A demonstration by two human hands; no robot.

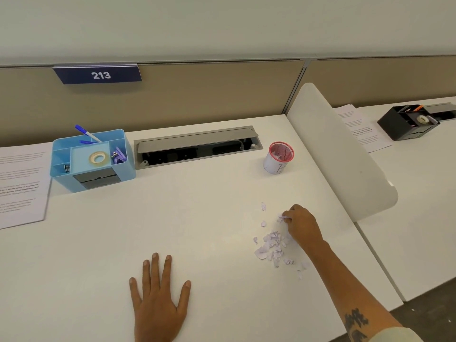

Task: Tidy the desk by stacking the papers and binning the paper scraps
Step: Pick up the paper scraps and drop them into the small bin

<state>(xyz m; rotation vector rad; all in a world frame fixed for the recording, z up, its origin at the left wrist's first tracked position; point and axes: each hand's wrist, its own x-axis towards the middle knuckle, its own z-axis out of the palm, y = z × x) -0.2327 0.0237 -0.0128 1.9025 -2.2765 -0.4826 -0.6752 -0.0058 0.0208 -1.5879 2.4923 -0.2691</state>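
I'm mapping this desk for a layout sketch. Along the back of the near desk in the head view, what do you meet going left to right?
Printed papers → blue organizer → open cable tray → red mesh bin → white divider.

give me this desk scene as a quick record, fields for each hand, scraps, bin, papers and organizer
left hand: left hand flat on the desk, fingers spread, holding nothing
right hand: right hand pinching paper scraps
scraps: loose pile of paper scraps on the desk beside the right hand
bin: small red mesh bin upright beyond the scraps
papers: printed papers at the desk's left edge
organizer: blue organizer holding tape roll and pens
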